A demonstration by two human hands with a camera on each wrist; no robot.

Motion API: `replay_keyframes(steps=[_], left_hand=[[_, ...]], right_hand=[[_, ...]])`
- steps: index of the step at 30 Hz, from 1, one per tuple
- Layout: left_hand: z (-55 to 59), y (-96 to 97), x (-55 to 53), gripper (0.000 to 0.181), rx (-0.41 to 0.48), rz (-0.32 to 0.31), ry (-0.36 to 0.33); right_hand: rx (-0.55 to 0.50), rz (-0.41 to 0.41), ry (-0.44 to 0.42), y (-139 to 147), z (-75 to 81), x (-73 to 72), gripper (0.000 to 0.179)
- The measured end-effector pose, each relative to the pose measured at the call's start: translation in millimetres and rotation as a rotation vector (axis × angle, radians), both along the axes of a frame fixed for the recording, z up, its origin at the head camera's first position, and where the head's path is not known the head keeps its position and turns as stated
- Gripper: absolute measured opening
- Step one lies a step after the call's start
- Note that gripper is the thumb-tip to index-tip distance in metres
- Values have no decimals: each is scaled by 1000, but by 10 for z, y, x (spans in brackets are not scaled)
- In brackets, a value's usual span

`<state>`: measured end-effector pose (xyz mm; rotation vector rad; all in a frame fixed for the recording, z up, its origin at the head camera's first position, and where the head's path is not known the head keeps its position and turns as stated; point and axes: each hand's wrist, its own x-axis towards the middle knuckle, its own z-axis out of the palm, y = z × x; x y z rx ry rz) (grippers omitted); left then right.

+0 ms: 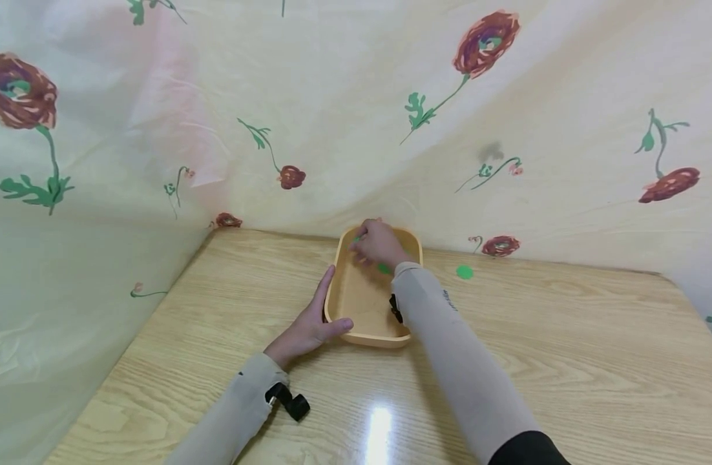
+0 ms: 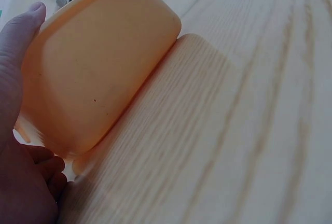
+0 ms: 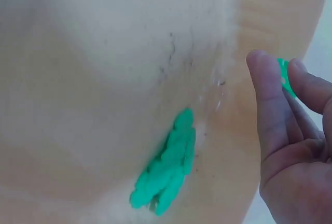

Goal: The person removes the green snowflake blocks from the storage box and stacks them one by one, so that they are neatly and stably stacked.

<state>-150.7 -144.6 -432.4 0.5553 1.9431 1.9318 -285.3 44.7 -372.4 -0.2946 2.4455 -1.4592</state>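
Note:
An orange rounded-corner plastic tray (image 1: 364,303) stands on the wooden table. My left hand (image 1: 309,329) holds its near left corner, thumb over the near rim and index finger along the left wall. In the left wrist view, the other fingers (image 2: 49,167) are curled low by the tray's outer wall. My right hand (image 1: 382,242) is over the tray's far end. Its thumb and index finger pinch a small green piece (image 3: 284,73), mostly hidden by the fingers. Below that hand, a bumpy, elongated green lump (image 3: 166,167) lies on the tray floor.
A flat green disc (image 1: 464,272) lies on the table (image 1: 565,336) to the right of the tray. Flower-printed sheeting (image 1: 344,129) hangs behind the table and along its left side, close to the tray's far end.

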Motion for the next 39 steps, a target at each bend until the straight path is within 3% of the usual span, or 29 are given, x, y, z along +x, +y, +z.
replay_keyframes(steps=[8, 13, 20, 26, 30, 36, 39], left_hand=[[-3, 5, 14, 113, -19, 8, 10], [-9, -17, 20, 112, -43, 18, 28], [8, -6, 17, 114, -28, 9, 5], [47, 9, 6, 114, -56, 13, -5], [84, 4, -6, 115, -142, 24, 4], [198, -11, -4, 117, -467, 64, 160], [273, 11, -4, 115, -580, 66, 230]], right_hand=[[-77, -43, -35, 125, 150, 7, 30], [-160, -65, -43, 169, 337, 3, 34], [-180, -91, 5, 310, 598, 61, 33], [-201, -109, 57, 590, 592, 155, 36], [-201, -115, 90, 819, 497, 201, 40], [-188, -137, 129, 1130, 423, 326, 43], [-169, -146, 152, 1254, 419, 402, 44]])
